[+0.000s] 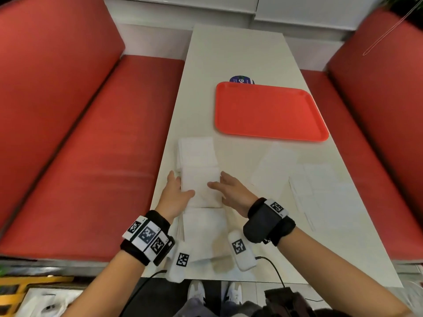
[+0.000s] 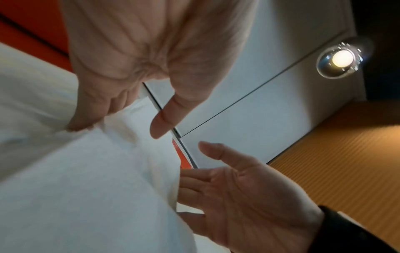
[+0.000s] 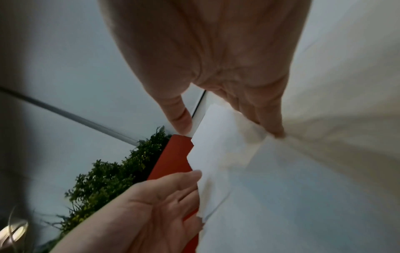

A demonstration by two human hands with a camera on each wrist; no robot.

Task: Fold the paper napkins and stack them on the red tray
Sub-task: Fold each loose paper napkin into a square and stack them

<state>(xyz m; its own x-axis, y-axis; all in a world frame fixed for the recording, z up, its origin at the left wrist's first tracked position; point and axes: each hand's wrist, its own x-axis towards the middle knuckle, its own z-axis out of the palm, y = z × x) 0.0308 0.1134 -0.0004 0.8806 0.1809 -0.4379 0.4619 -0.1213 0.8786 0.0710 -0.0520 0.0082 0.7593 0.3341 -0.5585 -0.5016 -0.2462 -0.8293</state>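
White paper napkins lie in a row of piles on the table's left side. My left hand point(image 1: 177, 191) and right hand point(image 1: 231, 191) flank the middle pile point(image 1: 199, 179). Each hand's fairly straight fingers touch the pile's side edge, and its thumb reaches over the top. In the left wrist view my left hand point(image 2: 138, 51) touches the napkin point(image 2: 86, 188) with its fingertips, thumb apart; the right hand point(image 2: 238, 188) shows an open palm at the far edge. The right wrist view shows my right hand point(image 3: 216, 51) the same way, with the left hand point(image 3: 151, 202) opposite. The red tray point(image 1: 270, 110) sits bare beyond.
Loose flat napkins point(image 1: 272, 170) and a wider spread of them point(image 1: 325, 193) lie to the right of my hands. A blue round sticker point(image 1: 242, 80) peeks out behind the tray. Red benches point(image 1: 91, 133) line both sides of the white table point(image 1: 240, 53). Two white tagged blocks point(image 1: 241, 250) with cables rest near the front edge.
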